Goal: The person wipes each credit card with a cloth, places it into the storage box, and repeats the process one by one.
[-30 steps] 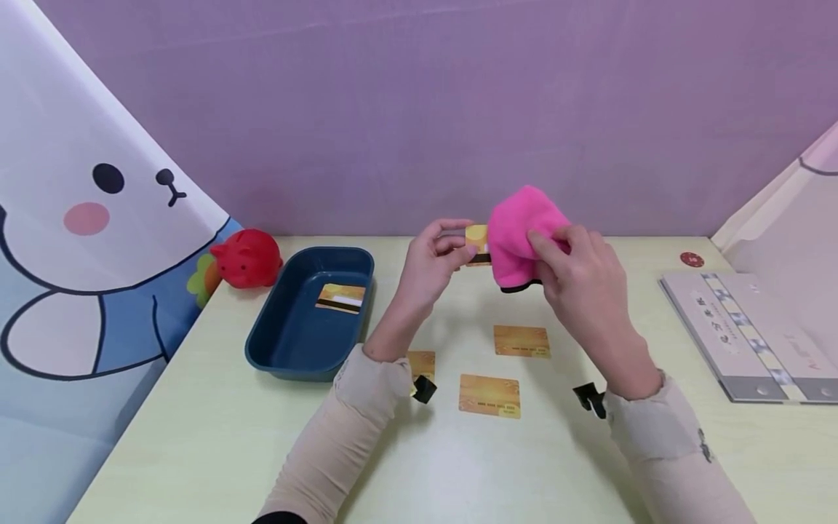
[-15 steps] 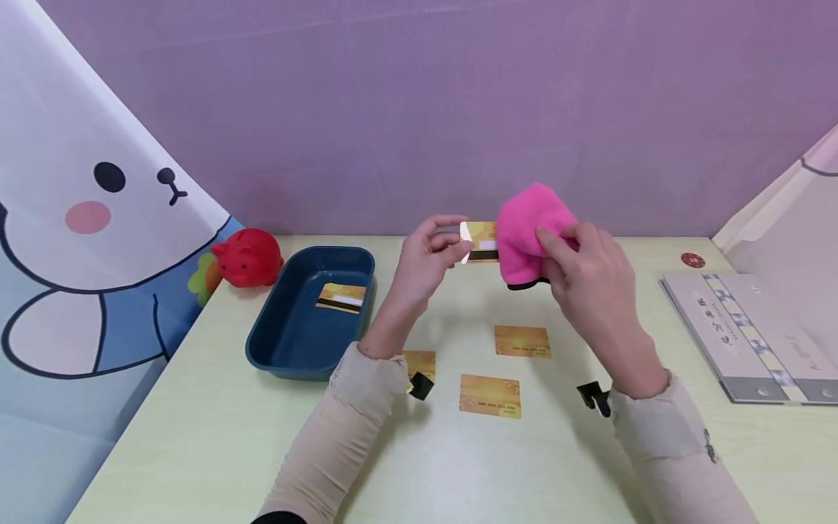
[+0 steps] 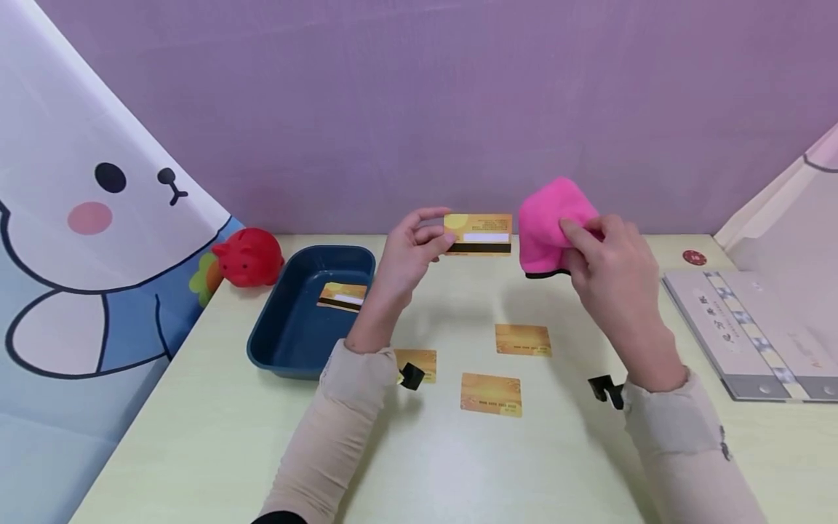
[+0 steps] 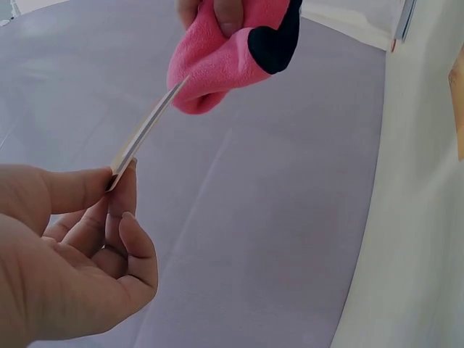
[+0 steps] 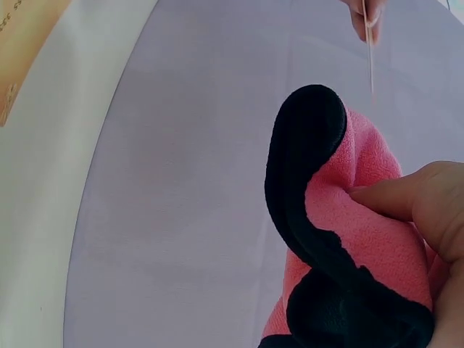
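Held up over the back of the table is a gold bank card [image 3: 481,222], its back with the black stripe toward the head camera. My left hand [image 3: 412,258] pinches its left end between thumb and fingers; the left wrist view shows the card [image 4: 148,127] nearly edge-on. To its right, my right hand [image 3: 615,287] grips a bunched pink fleece cloth [image 3: 546,222] with black edging, a small gap away from the card in the head view. Folds of black trim [image 5: 308,138] hang loose in the right wrist view.
Below the hands lie gold cards, one nearer the front [image 3: 491,394] and one behind it [image 3: 522,340]; another [image 3: 425,360] is partly hidden by the left sleeve. A blue tray [image 3: 262,346] holds one card [image 3: 345,295]. Around stand a red piggy bank [image 3: 247,257], a white binder [image 3: 753,327] and a red chip [image 3: 694,257].
The cloth has slid off the card to the right with my right hand, baring the whole card. My left hand has moved slightly left and up with the card.
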Action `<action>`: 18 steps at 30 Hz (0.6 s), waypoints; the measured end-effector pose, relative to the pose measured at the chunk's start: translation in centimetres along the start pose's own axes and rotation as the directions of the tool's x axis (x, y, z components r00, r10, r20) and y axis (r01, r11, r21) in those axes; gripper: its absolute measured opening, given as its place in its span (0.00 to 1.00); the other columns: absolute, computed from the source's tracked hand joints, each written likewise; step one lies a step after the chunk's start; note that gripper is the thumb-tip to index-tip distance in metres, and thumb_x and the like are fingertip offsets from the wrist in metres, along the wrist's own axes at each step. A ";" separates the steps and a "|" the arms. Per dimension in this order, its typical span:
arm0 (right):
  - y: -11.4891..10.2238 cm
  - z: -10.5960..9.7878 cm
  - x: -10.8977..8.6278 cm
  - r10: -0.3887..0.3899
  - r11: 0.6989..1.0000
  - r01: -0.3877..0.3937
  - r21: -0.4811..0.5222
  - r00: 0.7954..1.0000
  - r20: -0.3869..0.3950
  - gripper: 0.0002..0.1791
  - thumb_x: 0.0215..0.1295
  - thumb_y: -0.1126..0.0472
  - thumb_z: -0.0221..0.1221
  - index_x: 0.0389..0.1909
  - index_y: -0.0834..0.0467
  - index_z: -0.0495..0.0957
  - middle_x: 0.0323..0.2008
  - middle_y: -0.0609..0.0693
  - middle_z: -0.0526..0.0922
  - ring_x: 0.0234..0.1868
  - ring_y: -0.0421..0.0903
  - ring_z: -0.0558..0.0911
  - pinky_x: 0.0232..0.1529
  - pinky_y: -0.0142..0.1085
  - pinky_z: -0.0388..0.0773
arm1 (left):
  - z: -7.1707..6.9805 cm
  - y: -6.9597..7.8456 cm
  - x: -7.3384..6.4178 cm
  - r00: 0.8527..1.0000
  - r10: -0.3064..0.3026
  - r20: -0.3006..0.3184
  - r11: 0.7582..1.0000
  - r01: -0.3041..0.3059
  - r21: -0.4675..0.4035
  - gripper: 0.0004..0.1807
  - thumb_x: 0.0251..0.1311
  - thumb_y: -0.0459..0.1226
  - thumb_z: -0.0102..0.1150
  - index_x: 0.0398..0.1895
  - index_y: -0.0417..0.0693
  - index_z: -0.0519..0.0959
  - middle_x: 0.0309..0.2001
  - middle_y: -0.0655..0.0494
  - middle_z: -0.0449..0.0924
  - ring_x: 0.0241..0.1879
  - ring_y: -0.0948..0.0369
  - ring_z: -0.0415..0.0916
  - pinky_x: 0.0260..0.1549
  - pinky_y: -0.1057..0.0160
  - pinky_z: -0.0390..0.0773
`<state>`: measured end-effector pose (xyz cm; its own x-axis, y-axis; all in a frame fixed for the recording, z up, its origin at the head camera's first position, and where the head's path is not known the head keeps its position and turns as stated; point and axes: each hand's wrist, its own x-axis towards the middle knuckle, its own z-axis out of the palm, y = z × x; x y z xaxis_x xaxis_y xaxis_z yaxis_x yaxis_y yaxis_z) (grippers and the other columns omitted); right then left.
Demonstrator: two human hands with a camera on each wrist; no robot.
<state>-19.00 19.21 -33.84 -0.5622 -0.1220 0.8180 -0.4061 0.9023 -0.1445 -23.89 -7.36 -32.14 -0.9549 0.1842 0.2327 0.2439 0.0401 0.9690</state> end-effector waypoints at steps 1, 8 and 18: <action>0.0 -0.1 0.0 0.003 1.000 -0.003 0.002 1.000 -0.001 0.17 0.62 0.73 0.59 0.50 0.59 0.86 0.38 0.66 0.79 0.34 0.65 0.75 0.30 0.54 0.72 | 0.0 0.0 0.0 1.000 0.005 0.003 1.000 -0.005 0.000 0.20 0.67 0.33 0.61 0.62 0.47 0.76 0.33 0.66 0.85 0.35 0.62 0.77 0.34 0.65 0.73; 0.0 -0.4 0.1 0.011 1.000 -0.011 0.012 1.000 0.011 0.17 0.62 0.72 0.60 0.51 0.59 0.85 0.39 0.66 0.78 0.34 0.64 0.74 0.30 0.53 0.71 | -0.4 0.4 0.1 1.000 -0.010 -0.016 1.000 0.010 0.017 0.20 0.67 0.33 0.61 0.62 0.48 0.76 0.34 0.64 0.85 0.36 0.59 0.78 0.34 0.65 0.73; 0.4 -0.5 0.4 0.014 1.000 -0.014 0.017 1.000 -0.010 0.17 0.63 0.72 0.59 0.50 0.59 0.85 0.38 0.67 0.78 0.34 0.65 0.75 0.31 0.54 0.71 | -4.9 3.0 -1.0 0.990 0.019 -0.138 0.997 -0.009 0.078 0.20 0.68 0.33 0.61 0.62 0.47 0.75 0.33 0.66 0.84 0.37 0.56 0.76 0.36 0.67 0.74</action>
<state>-18.98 19.75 -33.31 -0.5606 -0.1054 0.8214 -0.4105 0.8968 -0.1651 -23.02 -12.23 -29.04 -0.9642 0.0473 0.2608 0.2646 0.1148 0.9575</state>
